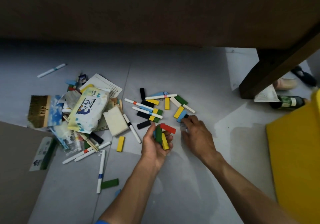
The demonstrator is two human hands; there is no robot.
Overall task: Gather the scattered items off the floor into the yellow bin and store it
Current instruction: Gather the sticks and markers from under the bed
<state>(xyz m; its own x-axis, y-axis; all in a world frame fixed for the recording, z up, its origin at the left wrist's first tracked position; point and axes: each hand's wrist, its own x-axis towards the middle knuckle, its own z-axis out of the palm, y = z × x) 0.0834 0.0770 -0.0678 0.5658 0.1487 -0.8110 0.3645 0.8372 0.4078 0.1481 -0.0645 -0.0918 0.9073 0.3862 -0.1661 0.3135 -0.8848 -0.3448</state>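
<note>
Blocks and pens lie scattered over the grey tiled floor [173,180], small flat wooden bars in yellow, green, black, blue, red and cream, and white pens with coloured bands. Nearest lie a green block [109,183] and a blue-banded pen [101,171] touching it. The left hand [156,143] is cupped palm-up, fingers curled round a bundle of blocks: a red one [167,128] on top, a green one and a yellow one [165,141] beneath. The right hand [196,133] lies palm-down just beside it, fingertips curled on a blue block [181,116] on the floor; I cannot tell whether it already lifts it. At the right edge stands the yellow bin [297,154], only its plain wall showing. Left of the hands lie a lone yellow block [120,144], a black-banded pen [132,128] and a black block [143,124]. Beyond the hands, a loose cluster of blocks [155,109] and pens overlap one another. Further left, a heap holds a wipes pack [90,109], a cream sponge [116,121], papers and a card [105,85]. One pen [52,70] lies well apart at the far left. At the far right a dark bottle [288,102] lies beside a wooden leg [270,71].
</note>
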